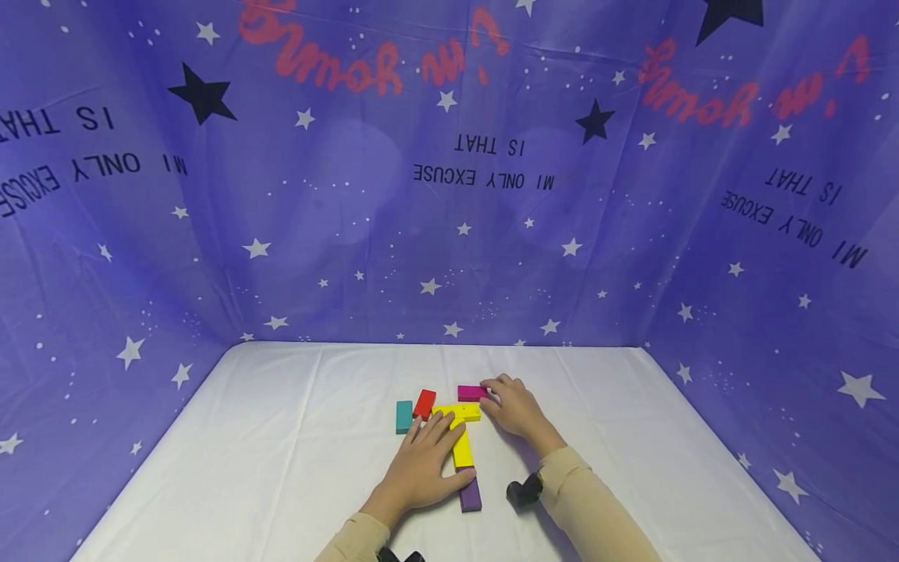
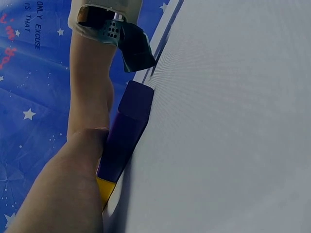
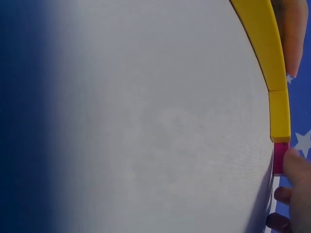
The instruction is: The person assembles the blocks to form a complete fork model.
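From my feeds, I'd call this step positioning the magenta block [image 1: 470,393] while the rest is steadied. It sits at the tips of the right hand's [image 1: 515,410] fingers, thumb and forefinger pinching one end. The left hand [image 1: 421,468] is palm-down, fingers extended and slightly spread, the tips over or beside the near yellow block [image 1: 462,446] and one end of the far yellow block [image 1: 463,412]; its thumb rests on the purple block [image 1: 470,496].

Red block [image 1: 424,403] and teal block [image 1: 403,417] lie on the surface [image 1: 316,499] just past the left fingertips, held by neither hand. Red is near the far yellow; I can't tell if they touch.

My read on the next move: small square-up of magenta with the right fingers, then a clean release without the thumb nudging the far yellow. Left fingers should press lightly, or the line could skew.

View differences: only head gives the whole layout, red and teal included. Right wrist shows the thumb against magenta's side and the seam between the yellows. Left wrist shows purple meeting yellow end to end, thumb alongside; no magenta there. Magenta-to-yellow contact: can't confirm.
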Demonstrator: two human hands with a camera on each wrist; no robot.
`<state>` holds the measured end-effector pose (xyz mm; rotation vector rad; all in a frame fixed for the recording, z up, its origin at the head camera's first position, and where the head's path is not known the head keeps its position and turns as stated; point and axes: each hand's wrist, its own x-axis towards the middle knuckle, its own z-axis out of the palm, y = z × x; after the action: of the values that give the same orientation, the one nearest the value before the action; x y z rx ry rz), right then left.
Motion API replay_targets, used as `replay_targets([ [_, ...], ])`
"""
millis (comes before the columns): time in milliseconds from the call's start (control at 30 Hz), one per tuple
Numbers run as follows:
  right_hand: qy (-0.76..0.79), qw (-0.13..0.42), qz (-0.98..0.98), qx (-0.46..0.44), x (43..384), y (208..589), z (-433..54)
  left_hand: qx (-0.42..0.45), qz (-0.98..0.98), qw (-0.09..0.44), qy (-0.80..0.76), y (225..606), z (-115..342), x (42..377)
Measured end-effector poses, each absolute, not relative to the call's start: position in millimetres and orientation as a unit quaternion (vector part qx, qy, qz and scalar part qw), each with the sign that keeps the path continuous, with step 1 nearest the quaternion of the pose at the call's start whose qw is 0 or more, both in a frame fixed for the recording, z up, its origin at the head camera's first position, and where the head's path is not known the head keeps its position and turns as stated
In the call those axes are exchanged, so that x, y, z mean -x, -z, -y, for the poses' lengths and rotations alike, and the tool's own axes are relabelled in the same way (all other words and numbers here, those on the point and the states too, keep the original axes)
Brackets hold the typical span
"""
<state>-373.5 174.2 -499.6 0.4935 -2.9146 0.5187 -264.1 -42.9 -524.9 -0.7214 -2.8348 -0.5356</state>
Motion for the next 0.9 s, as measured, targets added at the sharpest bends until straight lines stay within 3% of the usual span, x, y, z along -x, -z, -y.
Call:
replay_targets([
  [667, -0.151, 0.102, 0.972, -0.152, 376.3, 496.6, -169.4, 0.244, 0.948, 0.088, 0.182, 521.9, 42.7, 262.5],
  [900, -0.150, 0.089, 0.977, -0.122, 378.2, 497.0, -164.7, 0.244, 0.948, 0.088, 0.186, 523.0, 43.1, 262.6],
])
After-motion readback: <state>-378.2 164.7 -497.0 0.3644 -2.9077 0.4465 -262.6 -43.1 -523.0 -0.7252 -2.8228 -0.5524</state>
